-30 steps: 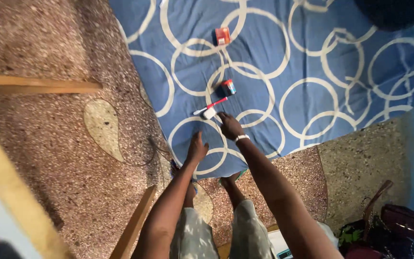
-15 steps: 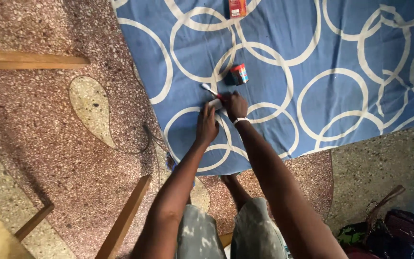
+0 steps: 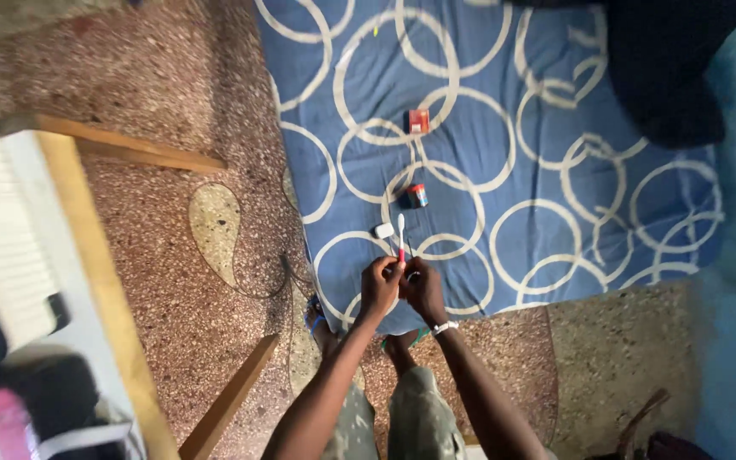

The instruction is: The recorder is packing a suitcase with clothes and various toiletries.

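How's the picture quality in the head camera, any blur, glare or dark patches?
Head view: light is soft and dim, no glare; the left hand and toothbrush look slightly soft, the near shelf at left is blurred, and the dark bundle on the blue sheet loses detail in shadow.

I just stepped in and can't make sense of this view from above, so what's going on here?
A person stands at the edge of a blue sheet with white rings, holding a red and white toothbrush upright. The left hand grips its handle and the right hand meets it alongside. On the sheet lie a small white piece, a small red and blue box and a red carton.
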